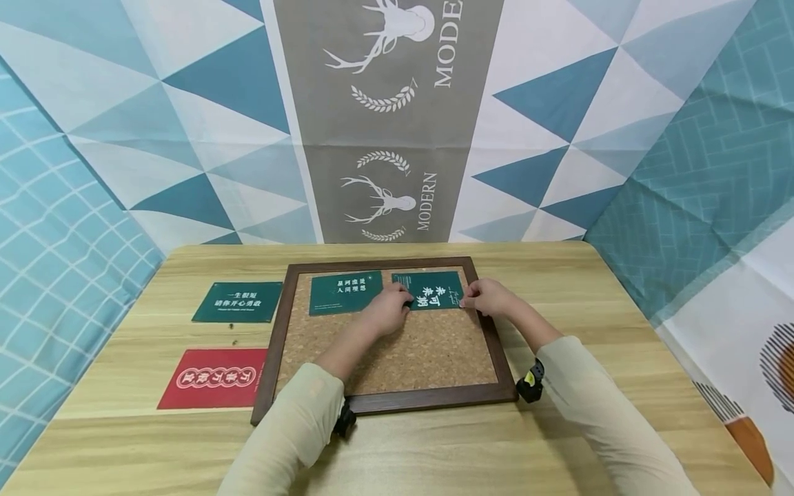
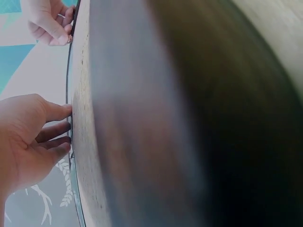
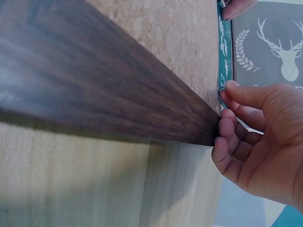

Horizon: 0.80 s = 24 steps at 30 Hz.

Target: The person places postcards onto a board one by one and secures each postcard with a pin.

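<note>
A cork board (image 1: 397,358) in a dark brown wooden frame (image 1: 434,399) lies on the table. Near its top right is a green card (image 1: 437,293) with large white characters. My left hand (image 1: 387,308) rests fingertips on that card's left edge; the left wrist view shows the thumb and fingers (image 2: 59,111) reaching forward against the board. At the card's lower right corner, my right hand (image 1: 490,297) pinches with thumb and forefinger, its other fingers against the frame in the right wrist view. Another green card (image 1: 346,293) lies at the board's upper left.
Left of the frame are a third green card (image 1: 238,302) and a red card (image 1: 214,379), the red one reaching the frame's edge. Between them sit small dark items (image 1: 231,326), too tiny to identify. Patterned cloth (image 1: 391,124) hangs behind the wooden table (image 1: 558,275).
</note>
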{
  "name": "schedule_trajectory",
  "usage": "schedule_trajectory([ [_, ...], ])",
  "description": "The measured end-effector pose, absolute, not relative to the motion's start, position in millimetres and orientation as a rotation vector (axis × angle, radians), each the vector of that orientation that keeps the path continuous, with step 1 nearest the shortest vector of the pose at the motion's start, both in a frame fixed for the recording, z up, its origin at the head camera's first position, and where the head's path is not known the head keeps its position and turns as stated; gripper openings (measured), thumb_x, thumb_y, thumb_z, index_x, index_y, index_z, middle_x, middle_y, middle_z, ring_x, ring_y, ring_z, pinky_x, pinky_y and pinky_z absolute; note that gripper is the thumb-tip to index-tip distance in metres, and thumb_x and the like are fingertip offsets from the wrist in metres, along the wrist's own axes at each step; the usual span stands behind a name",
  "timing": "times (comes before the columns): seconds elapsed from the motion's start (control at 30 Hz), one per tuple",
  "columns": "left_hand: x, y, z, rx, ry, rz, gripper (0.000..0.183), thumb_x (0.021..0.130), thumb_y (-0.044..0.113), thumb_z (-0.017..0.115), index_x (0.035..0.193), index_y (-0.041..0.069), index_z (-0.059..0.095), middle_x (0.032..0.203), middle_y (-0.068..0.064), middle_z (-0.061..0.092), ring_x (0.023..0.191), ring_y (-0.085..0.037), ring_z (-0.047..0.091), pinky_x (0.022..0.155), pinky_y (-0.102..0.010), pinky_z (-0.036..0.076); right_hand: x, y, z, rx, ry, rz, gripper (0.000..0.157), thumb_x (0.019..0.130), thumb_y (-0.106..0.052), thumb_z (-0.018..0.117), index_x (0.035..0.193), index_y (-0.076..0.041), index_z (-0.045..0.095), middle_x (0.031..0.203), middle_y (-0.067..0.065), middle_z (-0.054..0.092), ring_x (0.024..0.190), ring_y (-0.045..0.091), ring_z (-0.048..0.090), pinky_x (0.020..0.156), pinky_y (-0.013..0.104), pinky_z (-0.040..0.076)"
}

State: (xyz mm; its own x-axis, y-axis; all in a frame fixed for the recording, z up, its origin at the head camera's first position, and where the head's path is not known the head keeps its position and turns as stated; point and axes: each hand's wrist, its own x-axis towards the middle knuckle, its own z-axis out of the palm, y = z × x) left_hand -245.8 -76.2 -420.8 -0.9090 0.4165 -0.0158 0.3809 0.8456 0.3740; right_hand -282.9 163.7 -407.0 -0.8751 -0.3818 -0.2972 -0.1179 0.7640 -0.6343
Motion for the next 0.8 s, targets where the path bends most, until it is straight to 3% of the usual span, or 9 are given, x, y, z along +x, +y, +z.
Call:
schedule_trajectory([
  [0.43,-246.1,-77.2,-419.9,0.626,2.907,0.579,0.029,0.094,0.008,0.053,0.121,0.0,0.06,0.124,-0.017,0.053,0.116,-0.029,0.053,0.096,-0.038,0.047,-286.0,165.4,-407.6,-0.355,2.563,-0.878,0.018,0.095,-0.017,0.054,0.097,-0.001,0.06,0.082,0.007,0.057,0.058,0.014,0.046,0.052,0.025,0.04],
  [0.8,-247.6,-76.6,-421.4,0.621,2.911,0.592,0.029,0.094,0.007,0.053,0.121,-0.001,0.06,0.123,-0.017,0.053,0.115,-0.029,0.053,0.096,-0.038,0.047,-287.4,168.5,-411.2,-0.369,2.574,-0.898,0.017,0.095,-0.018,0.055,0.094,-0.002,0.063,0.081,0.007,0.058,0.057,0.014,0.048,0.052,0.026,0.041],
])
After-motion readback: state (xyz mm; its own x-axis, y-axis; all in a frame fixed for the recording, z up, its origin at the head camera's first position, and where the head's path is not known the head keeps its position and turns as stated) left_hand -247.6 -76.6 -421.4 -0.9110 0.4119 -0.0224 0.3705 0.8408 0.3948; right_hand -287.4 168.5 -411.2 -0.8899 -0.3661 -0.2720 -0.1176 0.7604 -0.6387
